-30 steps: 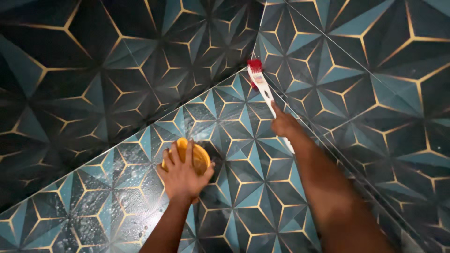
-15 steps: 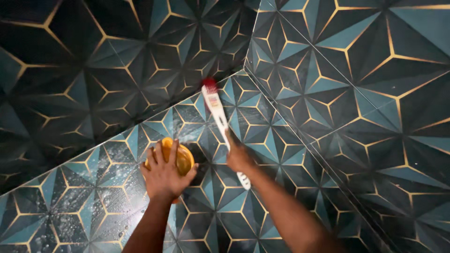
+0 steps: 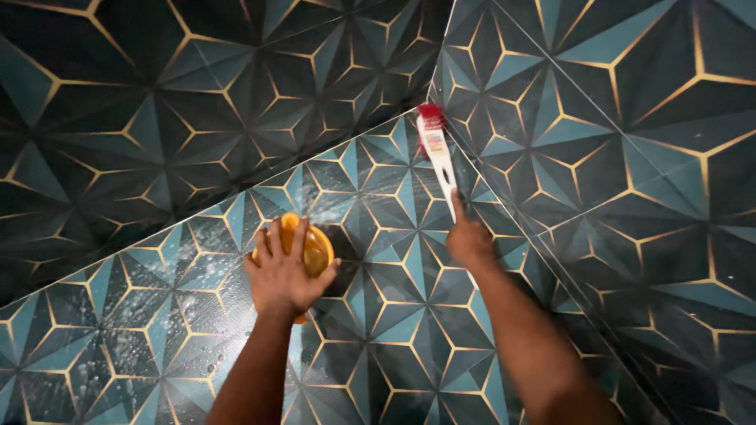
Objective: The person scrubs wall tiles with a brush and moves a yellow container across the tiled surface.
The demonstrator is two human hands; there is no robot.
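At the far left, the wet tiled floor [image 3: 118, 315] carries a geometric pattern of teal and dark triangles with gold lines, and it is speckled with water drops and small patches of foam. A dark wall [image 3: 157, 94] in the same pattern rises behind it, meeting the floor along a slanted edge that climbs toward the corner.

Near the middle of the floor, the left hand [image 3: 285, 271] lies palm down with its fingers spread over a round yellow object [image 3: 315, 248], closed loosely around its top; what the object is exactly cannot be told, since the hand hides most of it.

Further right, the right hand [image 3: 468, 240] is wrapped firmly around the white handle of a scrub brush [image 3: 435, 145]. The brush points away from the person, and its red bristle head sits at the far corner of the floor, right where the two walls and the floor meet.

On the right, a second patterned wall [image 3: 630, 157] runs along the floor's right edge, just beside the right forearm.
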